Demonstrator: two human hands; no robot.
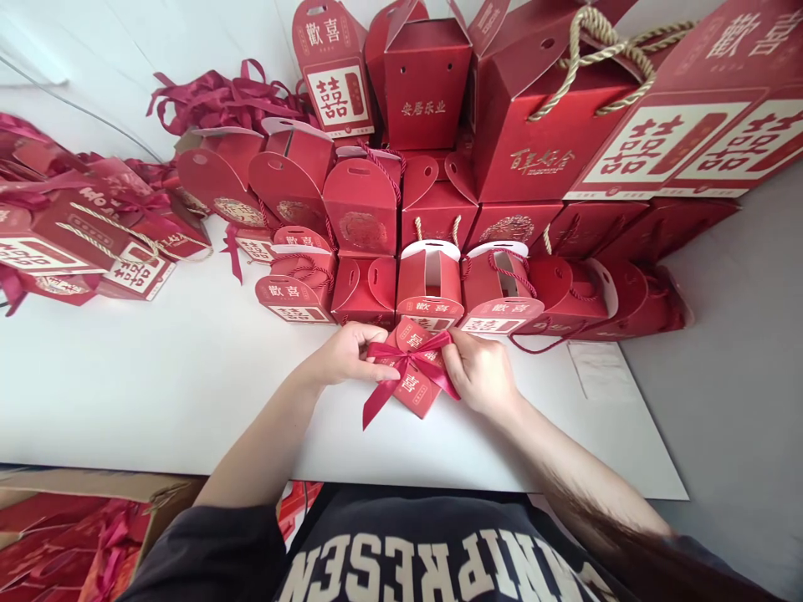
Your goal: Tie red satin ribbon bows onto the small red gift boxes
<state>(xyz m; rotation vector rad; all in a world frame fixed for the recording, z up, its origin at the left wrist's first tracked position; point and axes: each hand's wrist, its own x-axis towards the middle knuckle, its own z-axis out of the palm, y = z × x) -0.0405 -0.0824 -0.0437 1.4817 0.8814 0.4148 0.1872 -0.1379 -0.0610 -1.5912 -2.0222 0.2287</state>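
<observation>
A small red gift box (pixel 421 396) with pale printed characters sits on the white table in front of me. Across its top lies a dark red ribbon (pixel 375 408), tied in a bow with its knot near the middle. On the left, my left hand (pixel 344 355) has thumb and fingers closed on the bow's left loop. My right hand (pixel 482 372) is closed at the opposite side, its fingers pinching the right loop. One ribbon tail hangs free toward me, below my left hand. The right fingertips are partly hidden.
Rows of red gift boxes (pixel 360 209) stand just behind my hands, some with rope handles. A heap of loose ribbon (pixel 229 96) lies at the back left. More boxes (pixel 56 226) crowd the left. An open carton (pixel 160 510) is below the table's front edge.
</observation>
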